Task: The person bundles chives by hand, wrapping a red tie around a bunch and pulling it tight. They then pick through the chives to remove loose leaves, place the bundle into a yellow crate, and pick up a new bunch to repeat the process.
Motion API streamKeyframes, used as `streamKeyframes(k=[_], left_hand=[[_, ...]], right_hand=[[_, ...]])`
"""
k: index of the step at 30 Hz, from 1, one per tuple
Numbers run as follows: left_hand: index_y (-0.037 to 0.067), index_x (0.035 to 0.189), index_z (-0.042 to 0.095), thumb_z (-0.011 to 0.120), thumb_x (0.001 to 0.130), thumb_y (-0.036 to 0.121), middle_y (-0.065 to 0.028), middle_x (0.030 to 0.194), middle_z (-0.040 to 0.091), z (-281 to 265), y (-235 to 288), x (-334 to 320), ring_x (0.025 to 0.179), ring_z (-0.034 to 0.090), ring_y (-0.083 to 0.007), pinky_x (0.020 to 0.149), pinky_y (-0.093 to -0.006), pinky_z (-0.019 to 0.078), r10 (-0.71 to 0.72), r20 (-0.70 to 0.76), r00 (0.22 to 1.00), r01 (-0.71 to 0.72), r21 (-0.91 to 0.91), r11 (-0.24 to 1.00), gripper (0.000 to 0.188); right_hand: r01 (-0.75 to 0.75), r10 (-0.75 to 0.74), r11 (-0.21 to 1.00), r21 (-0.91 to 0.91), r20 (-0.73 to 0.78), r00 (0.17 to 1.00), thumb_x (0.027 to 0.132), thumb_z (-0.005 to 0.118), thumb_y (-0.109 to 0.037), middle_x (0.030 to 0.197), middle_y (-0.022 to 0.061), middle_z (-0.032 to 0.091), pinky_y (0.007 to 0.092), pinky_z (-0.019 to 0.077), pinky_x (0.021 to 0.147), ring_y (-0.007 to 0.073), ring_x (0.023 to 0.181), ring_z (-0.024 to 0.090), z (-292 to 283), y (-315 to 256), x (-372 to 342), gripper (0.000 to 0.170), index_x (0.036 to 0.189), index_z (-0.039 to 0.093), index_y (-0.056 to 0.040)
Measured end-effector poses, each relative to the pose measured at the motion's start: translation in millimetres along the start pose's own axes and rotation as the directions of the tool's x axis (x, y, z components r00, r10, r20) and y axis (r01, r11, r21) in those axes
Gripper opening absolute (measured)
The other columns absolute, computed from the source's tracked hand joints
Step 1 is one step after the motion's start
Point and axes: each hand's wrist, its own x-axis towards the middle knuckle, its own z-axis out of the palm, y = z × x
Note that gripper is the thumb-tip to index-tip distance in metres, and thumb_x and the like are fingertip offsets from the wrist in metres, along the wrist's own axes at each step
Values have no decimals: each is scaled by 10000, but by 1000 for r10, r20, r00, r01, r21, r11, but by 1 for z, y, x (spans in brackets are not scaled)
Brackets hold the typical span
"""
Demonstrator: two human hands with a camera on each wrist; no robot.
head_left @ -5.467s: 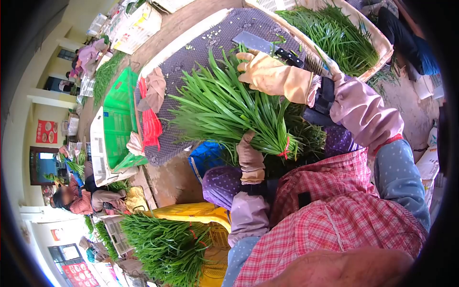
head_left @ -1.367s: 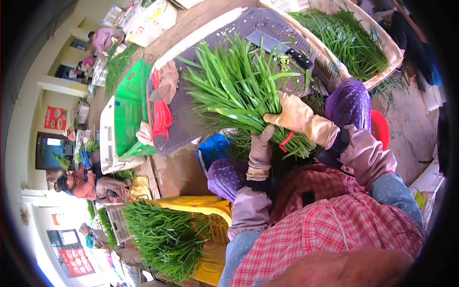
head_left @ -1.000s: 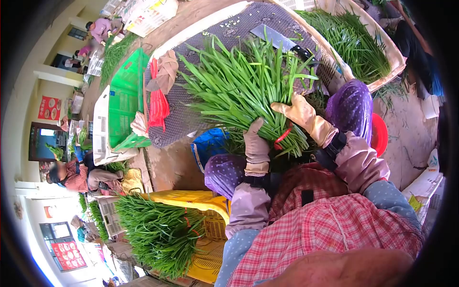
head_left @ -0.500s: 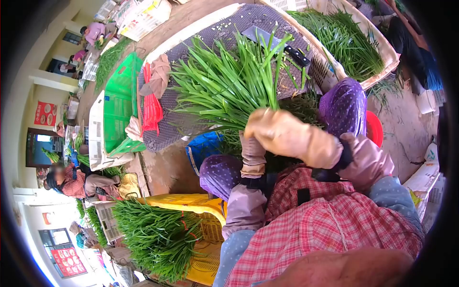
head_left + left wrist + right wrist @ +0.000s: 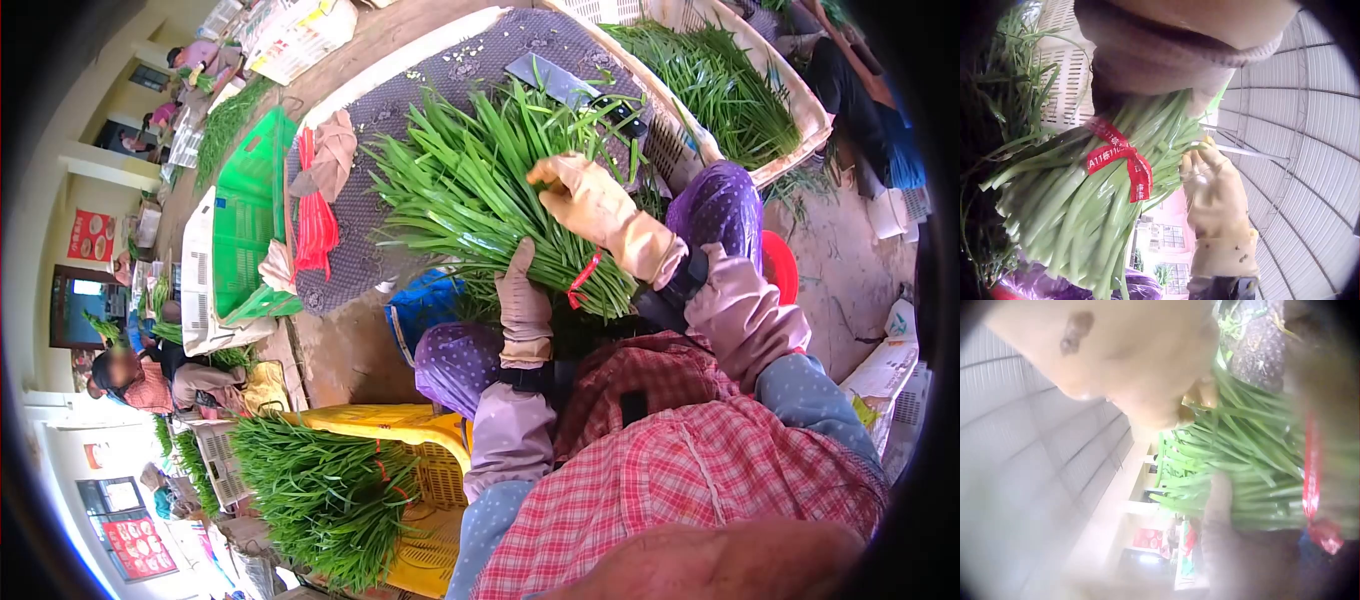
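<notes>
A thick bunch of garlic chives [image 5: 450, 190] lies slanted above the lap, leaves toward the mat-covered work surface [image 5: 400, 105]. A red printed ribbon [image 5: 1116, 153] binds it near the cut stem ends. My left hand [image 5: 524, 300], in a greyish glove, grips the bunch from below beside the tie, thumb across the stems. Over the upper side is my right hand [image 5: 592, 208] in a yellowish rubber glove. Its fingers are curled, and the fingertips [image 5: 1200, 406] pinch a chive leaf at the bunch's edge. Part of the left hand is out of the left wrist view.
A cleaver [image 5: 555, 80] lies on the mat behind the bunch. Red ribbons [image 5: 316, 235] hang at the mat's left edge. A white crate [image 5: 800, 150] of chives stands upper right, a yellow crate [image 5: 400, 420] with bundles lower left, and a red basin [image 5: 782, 268] beside the right knee.
My right hand has swept from low over the left hand up and to the right, onto the leaves; before that it held the stems. The left hand keeps its grip on the bunch.
</notes>
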Motion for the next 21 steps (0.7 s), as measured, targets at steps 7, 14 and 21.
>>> streamKeyframes(k=[7, 14, 21], left_hand=[[31, 1226, 534, 648, 856, 171, -85, 1114, 615, -7, -6, 4, 987, 617, -235, 873, -396, 513, -11, 1, 1000, 11, -1, 1000, 412], [33, 1228, 538, 647, 857, 171, -93, 1127, 617, -15, -7, 10, 1000, 616, -249, 885, -399, 510, -62, 1, 998, 62, -53, 997, 412], [33, 1242, 530, 645, 861, 146, -81, 1160, 608, -9, -3, 4, 1018, 610, -249, 904, -397, 499, -56, 26, 998, 56, -11, 998, 414]], right_hand=[[79, -15, 963, -257, 240, 971, 758, 735, -203, 980, 175, 622, 395, 489, 844, 323, 929, 618, -13, -7, 33, 488, 1193, 537, -104], [140, -77, 899, -415, 165, 983, 759, 718, -177, 846, 104, 572, 394, 482, 773, 303, 840, 591, -6, 26, 25, 421, 1126, 519, -118], [336, -153, 775, -535, 357, 921, 753, 709, -176, 922, 119, 600, 383, 500, 810, 279, 921, 610, -15, 2, 45, 586, 1283, 466, -119]])
